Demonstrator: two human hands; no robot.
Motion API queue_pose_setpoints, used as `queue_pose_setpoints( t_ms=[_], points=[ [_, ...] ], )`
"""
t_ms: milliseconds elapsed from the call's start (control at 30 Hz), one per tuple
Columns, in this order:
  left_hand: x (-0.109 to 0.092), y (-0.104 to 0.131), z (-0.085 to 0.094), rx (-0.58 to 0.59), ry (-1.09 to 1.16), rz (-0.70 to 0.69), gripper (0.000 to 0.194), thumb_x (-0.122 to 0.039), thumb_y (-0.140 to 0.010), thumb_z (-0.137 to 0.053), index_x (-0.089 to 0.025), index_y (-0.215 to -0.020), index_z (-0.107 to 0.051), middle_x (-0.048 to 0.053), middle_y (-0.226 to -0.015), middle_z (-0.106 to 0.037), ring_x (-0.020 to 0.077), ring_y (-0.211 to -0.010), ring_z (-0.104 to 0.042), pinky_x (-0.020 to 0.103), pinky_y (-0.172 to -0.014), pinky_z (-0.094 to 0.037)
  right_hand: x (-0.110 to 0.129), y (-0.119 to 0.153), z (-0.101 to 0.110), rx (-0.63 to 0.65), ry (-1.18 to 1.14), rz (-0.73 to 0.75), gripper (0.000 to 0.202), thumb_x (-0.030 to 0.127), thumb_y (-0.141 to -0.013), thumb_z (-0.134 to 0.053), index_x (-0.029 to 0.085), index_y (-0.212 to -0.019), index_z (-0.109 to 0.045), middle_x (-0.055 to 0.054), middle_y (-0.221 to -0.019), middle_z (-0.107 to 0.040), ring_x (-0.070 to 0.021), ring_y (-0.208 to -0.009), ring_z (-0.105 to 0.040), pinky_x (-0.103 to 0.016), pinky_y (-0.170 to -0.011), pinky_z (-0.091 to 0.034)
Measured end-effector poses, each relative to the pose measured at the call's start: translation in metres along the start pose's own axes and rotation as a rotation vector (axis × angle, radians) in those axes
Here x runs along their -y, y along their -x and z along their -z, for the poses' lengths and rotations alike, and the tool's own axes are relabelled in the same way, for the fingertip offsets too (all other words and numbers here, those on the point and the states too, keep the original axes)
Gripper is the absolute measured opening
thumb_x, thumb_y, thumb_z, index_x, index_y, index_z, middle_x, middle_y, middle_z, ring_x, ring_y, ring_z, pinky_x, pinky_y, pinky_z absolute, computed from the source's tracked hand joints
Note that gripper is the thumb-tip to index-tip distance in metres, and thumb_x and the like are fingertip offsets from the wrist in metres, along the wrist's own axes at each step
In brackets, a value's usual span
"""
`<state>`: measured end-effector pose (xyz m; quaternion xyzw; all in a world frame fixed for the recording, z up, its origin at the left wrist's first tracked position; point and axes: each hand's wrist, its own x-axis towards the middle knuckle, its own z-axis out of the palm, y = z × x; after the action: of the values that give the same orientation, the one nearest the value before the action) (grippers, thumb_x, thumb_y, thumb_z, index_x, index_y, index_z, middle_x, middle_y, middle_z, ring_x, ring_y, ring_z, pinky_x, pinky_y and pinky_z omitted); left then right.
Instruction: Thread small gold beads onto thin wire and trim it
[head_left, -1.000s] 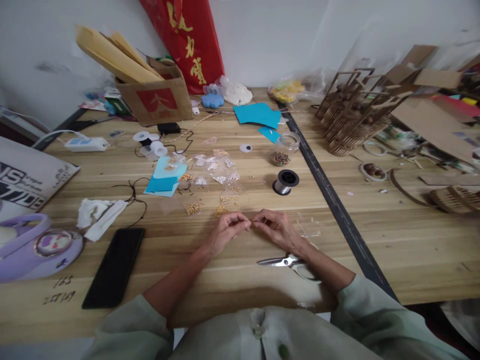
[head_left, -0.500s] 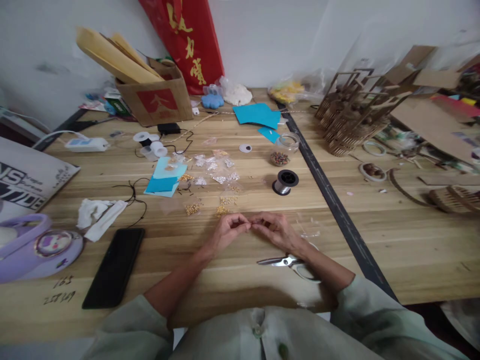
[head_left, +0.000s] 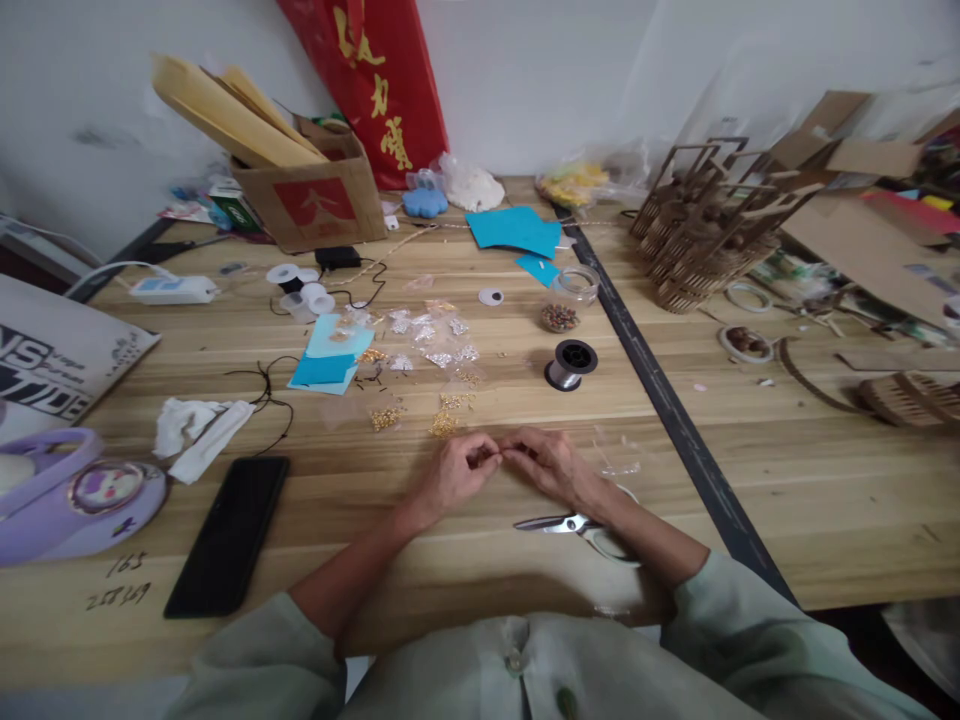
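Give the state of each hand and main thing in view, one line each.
Left hand: fingertips pinched; anything held is too small to tell.
Right hand: likewise pinched, close against the left.
Scissors: lying flat, blades look closed.
Black spool: standing on end, wound with thread.
Phone: lying flat, no lit screen showing.
Clear jar: partly filled with beads.
Brown paper bag: standing, top open, papers sticking out.

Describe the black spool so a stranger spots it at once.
Find the long black strip crossing the wooden table. Just left of it, beyond the right hand, stands the spool, nearer than the clear bead jar. Unlike that jar, it has black round ends with a silvery strand wound between them.
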<state>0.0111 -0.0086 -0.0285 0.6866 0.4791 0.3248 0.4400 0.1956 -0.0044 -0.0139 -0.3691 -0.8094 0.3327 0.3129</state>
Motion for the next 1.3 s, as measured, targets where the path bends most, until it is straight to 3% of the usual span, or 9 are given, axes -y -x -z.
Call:
queue_pose_setpoints(
  t_ms=[200,467,1100,1300],
  points=[
    [-0.0038,0.0013,0.0005,0.021,-0.086,-0.012,0.008,-0.019,-0.076,-0.057,-0.017,-0.070,-0.062,-0.001,-0.059,-0.058,0.0114,-0.055,-0.048,0.023,-0.056,-0.036,0.0000,0.0010,0.0000,0.021,0.039,-0.019,0.013,0.023,-0.091,-0.050,0.017,-0.092,-0.062,-0.005,-0.080,-0.066,-0.0147,-0.070,-0.062,-0.024,-0.064,-0.046],
    [-0.0027,0.0014,0.0009,0.032,-0.121,-0.004,0.013,-0.021,-0.080,-0.055,-0.015,-0.077,-0.066,0.004,-0.074,-0.067,0.0141,-0.066,-0.056,0.025,-0.063,-0.041,0.0018,-0.0005,0.0016,0.015,0.061,-0.030,0.014,0.023,-0.091,-0.050,0.016,-0.089,-0.062,-0.004,-0.077,-0.065,-0.0133,-0.066,-0.060,-0.023,-0.061,-0.044],
    [0.0005,0.0007,0.0021,0.046,-0.131,-0.073,0.017,-0.022,-0.083,-0.052,-0.015,-0.079,-0.067,0.003,-0.073,-0.067,0.0125,-0.064,-0.056,0.023,-0.062,-0.041,-0.0003,0.0008,0.0023,0.013,0.049,-0.032,0.013,0.022,-0.090,-0.050,0.016,-0.089,-0.062,-0.004,-0.077,-0.065,-0.0127,-0.067,-0.059,-0.022,-0.062,-0.043],
    [0.0039,0.0001,0.0029,0.039,-0.119,-0.108,0.020,-0.025,-0.085,-0.051,-0.015,-0.078,-0.066,0.002,-0.070,-0.065,0.0120,-0.064,-0.055,0.022,-0.061,-0.040,-0.0005,0.0009,0.0028,0.015,0.002,-0.094,0.016,0.027,-0.089,-0.051,0.015,-0.087,-0.063,-0.004,-0.075,-0.064,-0.0120,-0.064,-0.057,-0.022,-0.058,-0.041]
  ],
)
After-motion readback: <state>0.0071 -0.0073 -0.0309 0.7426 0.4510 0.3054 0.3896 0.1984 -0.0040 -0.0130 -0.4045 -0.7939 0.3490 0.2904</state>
